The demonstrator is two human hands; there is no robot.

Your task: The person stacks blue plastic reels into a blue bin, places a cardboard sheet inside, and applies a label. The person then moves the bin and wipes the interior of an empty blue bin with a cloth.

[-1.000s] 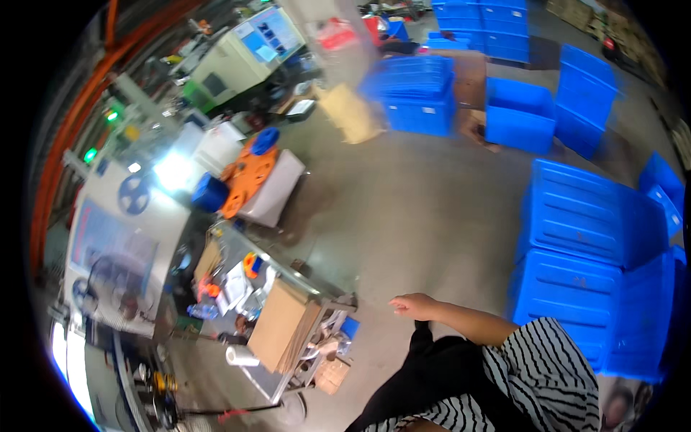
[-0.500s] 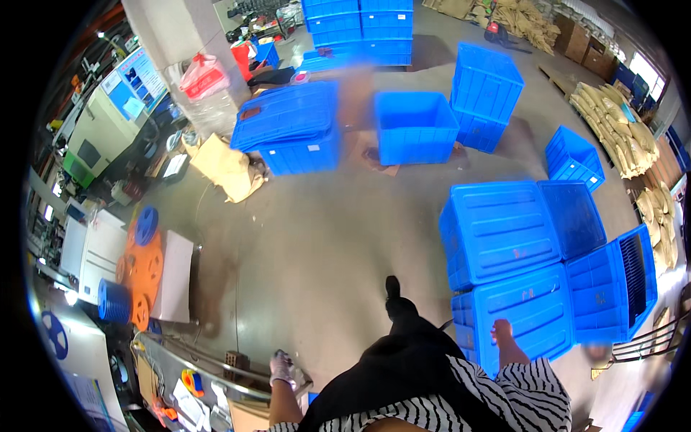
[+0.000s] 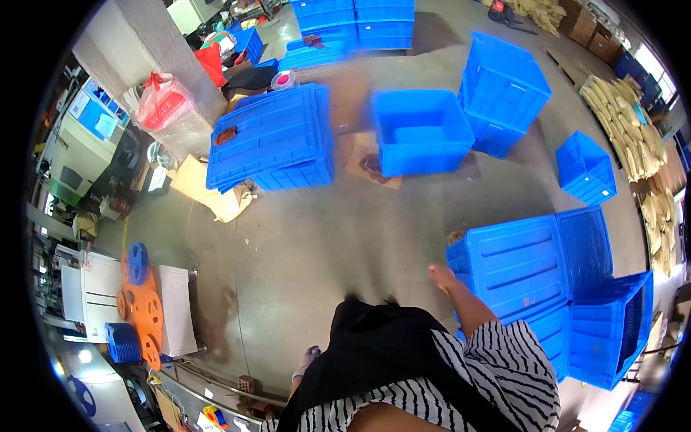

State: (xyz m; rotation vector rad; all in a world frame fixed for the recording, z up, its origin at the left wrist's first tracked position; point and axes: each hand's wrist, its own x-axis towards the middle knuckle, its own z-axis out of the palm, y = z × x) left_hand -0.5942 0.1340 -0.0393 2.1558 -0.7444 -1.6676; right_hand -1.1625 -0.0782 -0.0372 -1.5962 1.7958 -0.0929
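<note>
Right grip (image 3: 442, 277) bare, out in front over the floor (image 3: 288, 252), fingers loosely bent, nothing in it that I can see. Left grip (image 3: 307, 358) gloved, low beside the black apron (image 3: 381, 345), which covers part of it; can't tell how far open it is or whether it has hold of anything.

Nearest to the right grip: a blue lidded bin (image 3: 515, 266), just to its right, lid on. Can't tell if they touch; looks like a gap. Second lidded bin (image 3: 551, 335) sits on the near side of that one, right of the forearm. Farther right of the right grip, a blue crate (image 3: 608, 335), tilted. An open blue bin (image 3: 425, 155) stands ahead of the right grip, well apart, with two stacked blue bins (image 3: 504, 90) beside it. Ahead and left of the right grip, another bin under blue lids (image 3: 273, 133), small brown thing (image 3: 225, 135) on top.

Left of the left grip, a holed brick (image 3: 247, 384), near, next to the bench (image 3: 193, 396) rail. Yellow-and-orange tape dispenser (image 3: 214, 417) lies on the bench. Farther left and ahead of the left grip, orange reels (image 3: 150, 317) and a blue reel (image 3: 123, 342), against a white box (image 3: 175, 309).
</note>
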